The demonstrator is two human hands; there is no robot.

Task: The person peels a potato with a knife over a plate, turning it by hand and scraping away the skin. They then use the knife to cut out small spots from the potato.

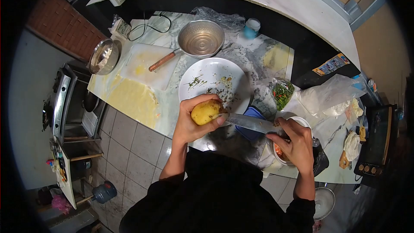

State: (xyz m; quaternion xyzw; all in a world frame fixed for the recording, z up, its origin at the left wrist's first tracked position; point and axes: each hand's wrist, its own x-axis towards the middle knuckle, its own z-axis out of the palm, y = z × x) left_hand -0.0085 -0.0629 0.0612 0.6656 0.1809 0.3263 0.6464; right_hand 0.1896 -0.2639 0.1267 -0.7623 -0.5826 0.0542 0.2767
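Observation:
A yellow potato [203, 113] with brownish patches is gripped in my left hand [186, 126], fingers wrapped round it. My right hand [298, 146] is closed on a wide-bladed knife [250, 123], whose handle is hidden by the hand. The blade's far end touches the potato's right side near my left thumb. Beneath and beyond the potato, a white plate [194, 70] holds dark peel scraps and green stem bits. Partly under my right hand stands a white bowl [305, 123] with orange-red food in it. A blue lid or container [251, 133] lies below the blade.
A wooden-handled metal pan [202, 39] and a white cutting board [144, 62] are farther back. A metal bowl [104, 57] stands left. Bagged green and red chillies [282, 95], a plastic bag [332, 97] and a toaster oven [376, 140] are on the right.

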